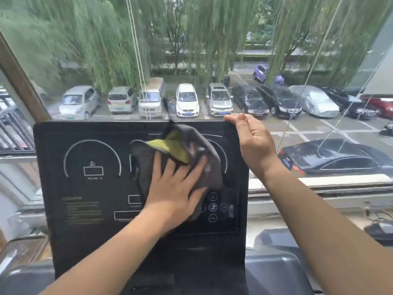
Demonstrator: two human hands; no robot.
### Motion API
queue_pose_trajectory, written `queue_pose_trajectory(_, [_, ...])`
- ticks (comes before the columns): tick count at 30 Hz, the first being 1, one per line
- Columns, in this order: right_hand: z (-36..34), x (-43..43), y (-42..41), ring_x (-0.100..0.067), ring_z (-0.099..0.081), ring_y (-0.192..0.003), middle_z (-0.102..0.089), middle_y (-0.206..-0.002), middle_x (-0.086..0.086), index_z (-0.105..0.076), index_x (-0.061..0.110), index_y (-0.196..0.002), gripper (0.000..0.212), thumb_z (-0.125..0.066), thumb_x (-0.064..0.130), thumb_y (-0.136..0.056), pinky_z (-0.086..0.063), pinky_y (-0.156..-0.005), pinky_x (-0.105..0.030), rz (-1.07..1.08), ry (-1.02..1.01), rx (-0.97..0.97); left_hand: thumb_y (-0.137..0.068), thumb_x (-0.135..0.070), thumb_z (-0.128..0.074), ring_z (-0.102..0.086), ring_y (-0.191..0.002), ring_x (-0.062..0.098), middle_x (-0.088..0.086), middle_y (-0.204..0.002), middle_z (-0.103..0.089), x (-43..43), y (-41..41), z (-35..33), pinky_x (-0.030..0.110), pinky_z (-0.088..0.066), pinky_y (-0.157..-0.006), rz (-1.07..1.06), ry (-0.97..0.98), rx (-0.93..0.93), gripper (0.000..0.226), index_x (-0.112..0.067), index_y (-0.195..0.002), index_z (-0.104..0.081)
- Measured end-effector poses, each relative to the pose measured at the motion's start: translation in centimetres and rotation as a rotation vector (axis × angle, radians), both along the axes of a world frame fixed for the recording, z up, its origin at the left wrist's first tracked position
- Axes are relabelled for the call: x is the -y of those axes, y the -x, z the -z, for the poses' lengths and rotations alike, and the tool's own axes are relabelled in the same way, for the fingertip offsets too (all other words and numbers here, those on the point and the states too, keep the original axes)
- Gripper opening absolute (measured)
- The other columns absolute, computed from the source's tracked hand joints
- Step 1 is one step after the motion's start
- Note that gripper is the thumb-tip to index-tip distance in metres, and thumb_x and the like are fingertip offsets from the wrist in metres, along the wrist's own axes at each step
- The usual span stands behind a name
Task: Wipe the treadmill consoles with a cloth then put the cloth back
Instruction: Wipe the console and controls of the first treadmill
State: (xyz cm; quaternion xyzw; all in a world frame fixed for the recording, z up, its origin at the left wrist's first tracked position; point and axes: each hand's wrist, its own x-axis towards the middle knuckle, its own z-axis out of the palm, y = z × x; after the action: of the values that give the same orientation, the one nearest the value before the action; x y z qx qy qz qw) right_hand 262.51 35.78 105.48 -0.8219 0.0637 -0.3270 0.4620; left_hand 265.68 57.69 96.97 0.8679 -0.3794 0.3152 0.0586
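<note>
The black treadmill console [91, 167] stands upright in front of me, with white arc dials and round buttons printed on it. A grey cloth with a yellow-green patch [180, 145] is pressed flat against the console's middle and right side. My left hand [176, 188] lies on the cloth with fingers spread, holding it to the panel. My right hand [253, 141] grips the console's top right corner, thumb on the upper edge. The cloth hides part of the right dial.
A large window [191, 50] behind the console looks onto willow trees and a car park. Blind cords [138, 60] hang in front of the glass. A window sill [319, 188] runs to the right. Grey treadmill housing [274, 271] sits at the lower right.
</note>
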Motion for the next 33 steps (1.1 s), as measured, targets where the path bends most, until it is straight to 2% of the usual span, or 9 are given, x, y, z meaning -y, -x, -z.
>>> queue_pose_trajectory(2, [0.2,0.7,0.1,-0.003,-0.06,-0.127,-0.072,-0.126,0.016,-0.076,0.034,-0.116,0.043,-0.037,0.049,-0.104,-0.044,-0.115,-0.038,-0.075,-0.071,0.018,-0.097,-0.053,-0.048,-0.045,-0.131,0.039,0.002,-0.135,-0.065,-0.9,-1.5,-1.5,0.065,-0.017,-0.122,0.089,-0.106,0.058,0.066,-0.031,-0.159,-0.038])
queue_pose_trajectory(4, [0.1,1.3,0.2,0.0,-0.06,-0.126,-0.072,-0.126,0.015,-0.077,0.025,-0.12,0.046,-0.038,0.045,-0.105,-0.042,-0.118,-0.036,-0.156,-0.177,0.03,-0.1,-0.054,-0.042,-0.038,-0.138,0.04,0.006,-0.142,-0.059,-0.8,-3.5,-4.1,0.065,-0.01,-0.123,-0.06,0.038,0.052,0.065,-0.034,-0.161,-0.031])
queue_pose_trajectory(10, [0.0,1.7,0.3,-0.001,-0.062,-0.125,-0.073,-0.124,0.012,-0.074,0.02,-0.124,0.048,-0.039,0.045,-0.103,-0.041,-0.119,-0.033,-0.248,-0.266,0.007,-0.102,-0.057,-0.036,0.008,-0.16,0.032,0.005,-0.175,-0.004,3.6,-1.9,-4.2,0.06,0.009,-0.126,-0.291,0.327,-0.052,0.07,-0.027,-0.164,-0.023])
queue_pose_trajectory(15, [0.3,1.7,0.0,-0.002,-0.062,-0.124,-0.072,-0.125,0.01,-0.073,0.026,-0.119,0.042,-0.04,0.046,-0.102,-0.043,-0.117,-0.034,-0.243,-0.223,0.046,-0.098,-0.057,-0.049,-0.041,-0.142,0.041,0.003,-0.147,-0.058,4.7,2.1,1.4,0.065,-0.006,-0.125,0.083,-0.168,0.062,0.065,-0.03,-0.156,-0.044])
queue_pose_trajectory(17, [0.4,1.7,0.1,-0.001,-0.061,-0.125,-0.071,-0.128,0.009,-0.074,0.024,-0.121,0.045,-0.039,0.046,-0.103,-0.042,-0.117,-0.033,-0.24,-0.21,0.049,-0.096,-0.058,-0.055,-0.044,-0.139,0.038,0.0,-0.138,-0.065,3.3,0.6,0.4,0.063,-0.011,-0.124,0.247,-0.282,0.12,0.063,-0.031,-0.153,-0.049])
queue_pose_trajectory(23, [0.4,1.5,0.2,-0.011,-0.06,-0.13,-0.07,-0.131,0.004,-0.076,0.02,-0.12,0.052,-0.035,0.047,-0.102,-0.042,-0.118,-0.042,-0.264,-0.299,0.068,-0.097,-0.068,-0.043,-0.024,-0.152,0.046,0.009,-0.162,-0.04,4.2,-2.1,-5.4,0.074,-0.002,-0.12,-0.196,0.026,0.097,0.072,-0.034,-0.16,-0.034])
queue_pose_trajectory(26, [0.1,1.1,0.5,-0.008,-0.061,-0.128,-0.07,-0.131,0.003,-0.075,0.021,-0.119,0.05,-0.036,0.045,-0.101,-0.043,-0.117,-0.036,-0.257,-0.302,0.068,-0.096,-0.068,-0.041,-0.006,-0.158,0.044,0.006,-0.171,-0.024,6.7,0.8,-2.8,0.075,0.005,-0.119,-0.186,0.018,0.018,0.075,-0.035,-0.162,-0.028])
queue_pose_trajectory(30, [0.0,1.2,0.7,0.004,-0.056,-0.127,-0.066,-0.135,0.007,-0.074,0.018,-0.127,0.054,-0.034,0.045,-0.101,-0.038,-0.11,-0.011,-0.238,-0.206,0.035,-0.091,-0.068,-0.055,-0.042,-0.135,0.038,0.0,-0.136,-0.064,6.5,4.0,1.8,0.069,-0.023,-0.116,0.1,-0.213,0.062,0.068,-0.035,-0.15,-0.053])
queue_pose_trajectory(33, [0.1,1.3,0.8,0.002,-0.054,-0.131,-0.065,-0.137,0.008,-0.074,0.02,-0.127,0.051,-0.034,0.043,-0.103,-0.036,-0.115,-0.016,-0.238,-0.189,0.044,-0.086,-0.071,-0.058,-0.053,-0.127,0.034,0.0,-0.134,-0.062,5.0,2.6,0.2,0.052,-0.041,-0.096,0.211,-0.192,0.157,0.072,-0.033,-0.147,-0.056])
